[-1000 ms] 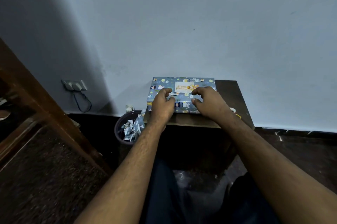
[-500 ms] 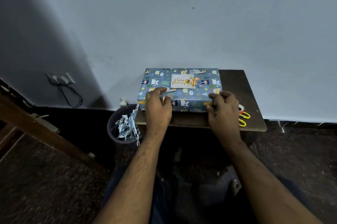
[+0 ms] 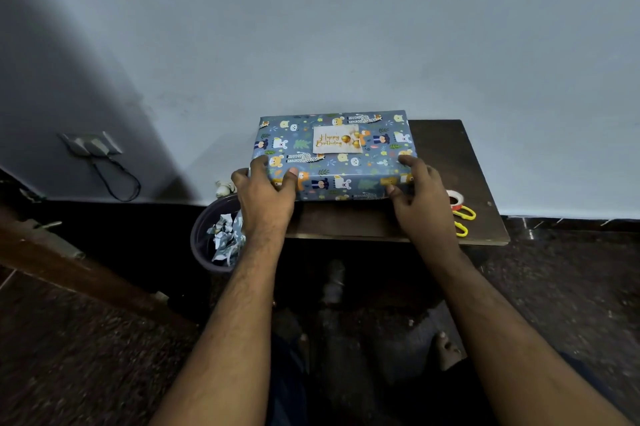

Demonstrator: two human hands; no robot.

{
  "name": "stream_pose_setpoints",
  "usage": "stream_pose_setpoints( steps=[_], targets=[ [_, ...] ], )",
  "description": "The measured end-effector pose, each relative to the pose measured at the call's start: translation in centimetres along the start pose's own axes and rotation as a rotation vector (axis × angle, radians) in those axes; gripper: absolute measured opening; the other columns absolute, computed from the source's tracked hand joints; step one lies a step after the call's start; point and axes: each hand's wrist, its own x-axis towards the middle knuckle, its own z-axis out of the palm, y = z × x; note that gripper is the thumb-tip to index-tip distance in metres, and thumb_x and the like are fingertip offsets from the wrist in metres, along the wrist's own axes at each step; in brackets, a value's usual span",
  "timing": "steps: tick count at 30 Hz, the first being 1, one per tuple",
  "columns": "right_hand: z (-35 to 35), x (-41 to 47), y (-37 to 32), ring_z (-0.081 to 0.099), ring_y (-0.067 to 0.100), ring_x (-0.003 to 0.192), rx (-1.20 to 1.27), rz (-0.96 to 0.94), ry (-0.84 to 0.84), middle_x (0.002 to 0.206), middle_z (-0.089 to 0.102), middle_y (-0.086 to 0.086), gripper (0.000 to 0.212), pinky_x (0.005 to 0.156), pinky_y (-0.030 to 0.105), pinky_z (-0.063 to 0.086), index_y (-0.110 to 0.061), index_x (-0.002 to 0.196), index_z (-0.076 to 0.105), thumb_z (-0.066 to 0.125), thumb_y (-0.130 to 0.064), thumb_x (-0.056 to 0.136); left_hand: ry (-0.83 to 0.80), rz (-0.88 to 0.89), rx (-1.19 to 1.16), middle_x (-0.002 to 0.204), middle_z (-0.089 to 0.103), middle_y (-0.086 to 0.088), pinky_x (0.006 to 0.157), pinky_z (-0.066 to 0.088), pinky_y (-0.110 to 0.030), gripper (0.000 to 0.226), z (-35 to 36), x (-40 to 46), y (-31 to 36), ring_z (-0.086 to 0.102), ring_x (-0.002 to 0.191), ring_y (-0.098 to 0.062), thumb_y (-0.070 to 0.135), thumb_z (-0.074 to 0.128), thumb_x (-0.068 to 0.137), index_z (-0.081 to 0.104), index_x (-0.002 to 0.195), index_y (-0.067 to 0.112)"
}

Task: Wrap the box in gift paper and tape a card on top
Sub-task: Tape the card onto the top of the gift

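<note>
Two bare forearms fill the lower frame, no sleeves on either, no watch, band or ring on show. The left hand (image 3: 266, 195) and right hand (image 3: 420, 198) are both bare, with short nails. Down at six o'clock, dark blue trousers cover the legs, the cloth blurred and dim. At five o'clock a bare foot (image 3: 448, 351) shows, toes visible.

A single head-worn wide-angle view looks forward and steeply down from above the person's lap, close in, facing the wall (image 3: 346, 27) at 12 o'clock; the small table (image 3: 450, 162) sits mid-frame (straight lines bow near the edges).
</note>
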Motion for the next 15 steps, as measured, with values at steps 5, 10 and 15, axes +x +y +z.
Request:
stream_pose_setpoints(
  steps=[5,10,15],
  targets=[
    [1.0,0.9,0.2,0.042,0.03,0.139,0.027,-0.007,-0.069,0.154,0.038,0.012,0.066,0.111,0.049,0.043,-0.021,0.152,0.042,0.071,-0.016,0.092,0.036,0.006,-0.014,0.136,0.038,-0.01,0.104,0.048,-0.039,0.062,0.7,1.3,-1.0,0.062,0.109,-0.032,0.049,0.072,0.088,0.052,0.139,0.02],
    [0.2,1.7,1.4,0.047,0.031,0.134,0.064,0.023,0.008,0.151,0.041,0.011,0.065,0.106,0.049,0.047,-0.019,0.149,0.044,0.071,-0.015,0.091,-0.033,0.033,-0.007,0.138,0.037,-0.002,0.099,0.045,-0.033,0.068,1.8,0.8,0.1,0.057,0.106,-0.017,0.052,0.074,0.086,0.049,0.143,0.024],
    [-1.3,2.2,2.7,0.042,0.029,0.142,0.039,0.043,0.01,0.155,0.04,0.013,0.068,0.11,0.043,0.043,-0.019,0.154,0.041,0.069,-0.014,0.092,-0.08,0.047,-0.072,0.142,0.037,-0.002,0.102,0.042,-0.027,0.066,2.8,0.4,1.3,0.055,0.113,-0.015,0.047,0.073,0.089,0.049,0.146,0.025]
  ],
)
